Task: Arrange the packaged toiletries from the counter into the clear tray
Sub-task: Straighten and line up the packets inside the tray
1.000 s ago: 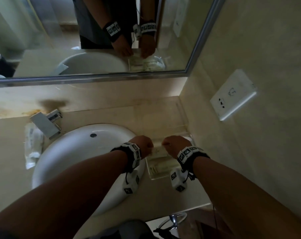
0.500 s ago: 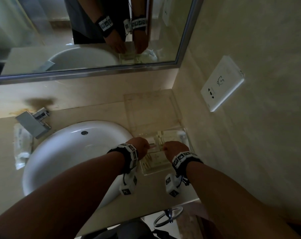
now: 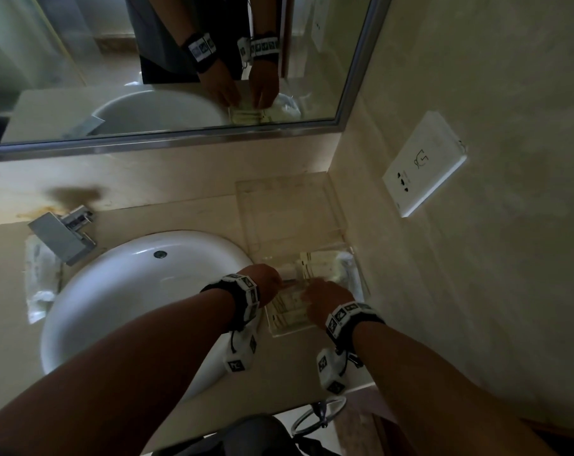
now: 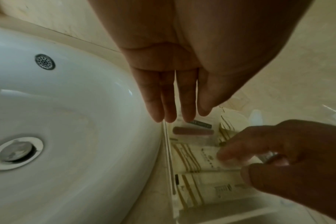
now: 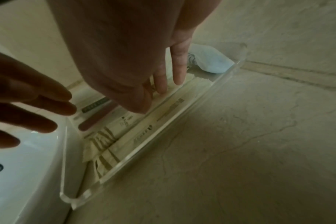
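A clear tray sits on the counter between the basin and the side wall. Several cream packets with gold stripes lie flat inside it, along with a packet showing a brown bar and a white pouch at the far end. My left hand hovers over the tray's left wall with straight fingers and holds nothing. My right hand reaches down into the tray, its straight fingers touching the striped packets.
The white basin borders the tray on the left, with a chrome faucet behind it. A clear plastic packet lies left of the faucet. A clear acrylic stand fills the back corner. The wall with a socket is close on the right.
Both hands stay over the tray. The right hand has shifted a little nearer across the packets, and the left hand's fingers have straightened at the tray's left wall.
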Motion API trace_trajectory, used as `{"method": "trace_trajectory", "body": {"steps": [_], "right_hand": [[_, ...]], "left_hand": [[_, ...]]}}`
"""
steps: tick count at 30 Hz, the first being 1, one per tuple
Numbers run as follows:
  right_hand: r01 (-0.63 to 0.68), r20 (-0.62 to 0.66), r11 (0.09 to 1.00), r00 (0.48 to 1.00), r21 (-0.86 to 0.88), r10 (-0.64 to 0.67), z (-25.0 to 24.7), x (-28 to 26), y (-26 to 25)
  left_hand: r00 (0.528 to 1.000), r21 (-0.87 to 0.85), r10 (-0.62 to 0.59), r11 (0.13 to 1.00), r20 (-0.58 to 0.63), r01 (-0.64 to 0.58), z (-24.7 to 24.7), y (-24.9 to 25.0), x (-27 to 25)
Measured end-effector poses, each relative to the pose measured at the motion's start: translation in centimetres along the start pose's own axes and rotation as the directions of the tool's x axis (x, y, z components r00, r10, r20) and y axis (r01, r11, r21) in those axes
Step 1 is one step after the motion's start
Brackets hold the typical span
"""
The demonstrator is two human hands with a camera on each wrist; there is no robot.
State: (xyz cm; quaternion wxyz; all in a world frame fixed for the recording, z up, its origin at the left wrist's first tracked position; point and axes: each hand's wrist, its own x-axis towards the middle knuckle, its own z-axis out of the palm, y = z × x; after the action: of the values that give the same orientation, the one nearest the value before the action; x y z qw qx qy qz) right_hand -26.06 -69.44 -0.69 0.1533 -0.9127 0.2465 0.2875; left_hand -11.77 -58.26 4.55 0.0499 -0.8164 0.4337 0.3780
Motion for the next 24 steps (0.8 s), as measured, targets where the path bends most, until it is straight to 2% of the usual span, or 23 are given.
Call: {"method": "trace_trajectory", "body": {"steps": [5,9,12,14,18,19,20,21,24], "right_hand": [[0.016,0.009,0.997,1.0,-0.077,-0.016,-0.6,-0.3,-0.4],[0.051,0.011,0.999,0.999,-0.015,-0.051,-0.1,-0.4,-0.5],[0.035,0.015,0.999,0.999,-0.039,-0.034,-0.2,-0.5,-0.5],[0.031,-0.072,0.996,0.997,-0.088,-0.037,-0.9,-0.4,-0.4],[-0.058,-0.221,0.989,0.975,-0.132,0.028,-2.1,-0.3,-0.3],[-0.056,-0.289,0.994,0.957,-0.098,0.025,-2.3,-0.3,0.0],[-0.075,-0.295,0.997,0.953,0.004,0.073,-2.4,-0.5,0.3],[-0.1,-0.25,0.994,0.962,0.051,0.109,-2.4,-0.5,0.7],[-0.122,-0.123,0.992,0.984,0.037,0.125,-2.2,-0.2,1.6]], "left_hand": [[1.0,-0.005,-0.006,1.0,0.019,0.006,0.0,0.2,0.3],[1.0,-0.005,-0.002,1.0,0.014,0.002,0.1,0.3,0.2],[1.0,0.005,-0.001,1.0,-0.002,0.001,0.6,0.5,0.0],[1.0,0.033,-0.002,0.999,0.029,0.001,0.7,0.7,0.0],[0.996,0.048,-0.002,0.999,0.086,-0.002,0.6,1.2,0.5],[0.996,0.044,0.004,0.999,0.086,-0.007,0.5,1.4,0.6],[0.996,0.038,0.008,0.999,0.087,-0.011,0.5,1.6,0.8],[0.995,0.034,0.005,0.999,0.096,-0.008,0.6,1.8,1.0],[0.991,0.019,0.024,0.999,0.135,-0.026,1.5,2.2,1.4]]}}
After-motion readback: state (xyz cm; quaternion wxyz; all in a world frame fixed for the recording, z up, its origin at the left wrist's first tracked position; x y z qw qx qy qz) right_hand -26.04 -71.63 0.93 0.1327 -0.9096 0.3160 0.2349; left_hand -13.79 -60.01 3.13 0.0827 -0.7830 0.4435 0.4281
